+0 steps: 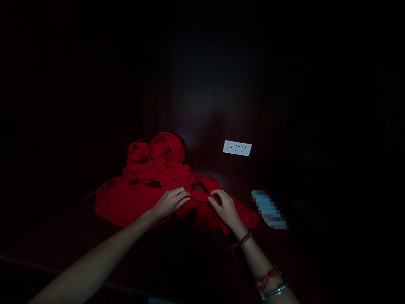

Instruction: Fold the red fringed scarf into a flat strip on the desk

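- Red cloth [122,198]: on the dark worktop [47,242], ahead of both hands. One piece or several, I can't tell from here.
- Done, as far as I see: near part lies low and loosely spread, and a strip of it is gathered up between the hands. I'd call that early on.
- Left: the back part is a crumpled heap, bunched high on the left; folds and wrinkles run through the rest. No neat edge or finished shape that I can make out.
- Left hand [172,202]: fingers close together, thumb side in, seemingly pinching the near strip of cloth. Ring [178,191] on a finger.
- Right hand [224,206]: thumb and fingers curled in on the same strip, pinching it, I judge; exact contact is too dim for me. The hands are near each other, not touching.
- Right arm: dark cord [246,239] at the wrist, red band [268,276] and silver bangle [274,291] further up.
- Right of the cloth: a pale blue thing [268,210], pixelated, so I can't name it. Just beside the cloth, no hand on it.
- Behind: white socket [237,148] on a dark wall [205,84]. Beyond that it's too black for me to read.
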Available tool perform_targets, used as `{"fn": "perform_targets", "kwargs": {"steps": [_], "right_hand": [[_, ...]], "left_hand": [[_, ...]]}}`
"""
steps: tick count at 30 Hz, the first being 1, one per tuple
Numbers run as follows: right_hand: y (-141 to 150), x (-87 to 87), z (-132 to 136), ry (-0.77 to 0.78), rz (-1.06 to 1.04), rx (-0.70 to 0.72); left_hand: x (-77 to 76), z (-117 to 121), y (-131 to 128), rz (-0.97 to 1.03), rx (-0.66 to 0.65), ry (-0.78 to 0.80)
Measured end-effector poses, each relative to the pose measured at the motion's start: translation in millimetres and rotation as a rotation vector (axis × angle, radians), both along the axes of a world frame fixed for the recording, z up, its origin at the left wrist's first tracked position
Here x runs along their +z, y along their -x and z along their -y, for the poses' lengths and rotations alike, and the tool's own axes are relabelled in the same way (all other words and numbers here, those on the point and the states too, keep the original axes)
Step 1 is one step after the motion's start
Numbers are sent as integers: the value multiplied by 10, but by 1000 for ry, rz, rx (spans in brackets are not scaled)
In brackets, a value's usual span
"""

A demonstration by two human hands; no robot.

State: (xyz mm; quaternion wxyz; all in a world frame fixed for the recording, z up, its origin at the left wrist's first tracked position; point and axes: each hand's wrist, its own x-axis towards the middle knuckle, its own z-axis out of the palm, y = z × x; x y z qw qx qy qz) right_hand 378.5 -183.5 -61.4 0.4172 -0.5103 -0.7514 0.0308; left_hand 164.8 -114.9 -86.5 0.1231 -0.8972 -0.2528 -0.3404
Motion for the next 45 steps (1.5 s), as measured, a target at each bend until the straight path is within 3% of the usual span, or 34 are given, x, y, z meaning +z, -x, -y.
{"fn": "perform_targets", "kwargs": {"steps": [7,10,17,24,28,38,45], "right_hand": [[188,11,-12,-102,498,-119],[212,17,-26,-96,439,-114],[171,-34,34,52,59,39],[353,64,40,-41,223,3],[432,80,32,-5,170,36],[411,73,136,-16,28,-21],[278,-2,66,-28,142,-111]], "left_hand": [[-5,31,50,84,34,54],[19,45,41,167,38,110],[16,80,-19,272,17,260],[68,197,-112,239,-51,335],[114,191,-123,280,-26,318],[278,245,-146,382,-56,367],[297,254,-157,332,-73,329]]}}
